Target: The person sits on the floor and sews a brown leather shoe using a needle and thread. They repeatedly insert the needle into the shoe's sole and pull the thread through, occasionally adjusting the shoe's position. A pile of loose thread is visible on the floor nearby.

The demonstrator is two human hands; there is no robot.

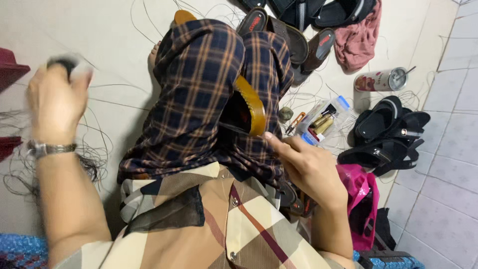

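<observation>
I sit on the floor with my legs in dark plaid trousers [209, 84]. A brown shoe sole [252, 107] with a tan rim is clamped between my knees. My right hand [303, 167] reaches to its lower edge, thumb and fingers pinched at the sole, apparently on a thin thread. My left hand [55, 102] is raised out to the left, blurred, closed around a small dark handle [62, 62]. A metal watch [50, 148] sits on that wrist.
Loose threads [94, 144] lie over the pale floor. Brown sandals [298, 42] and black sandals [388, 134] lie around. A clear plastic box [323, 122] of small items, small orange-handled snips [295, 122], a tumbler [381, 79], a pink cloth [356, 42] and a pink bag [361, 199] are at my right.
</observation>
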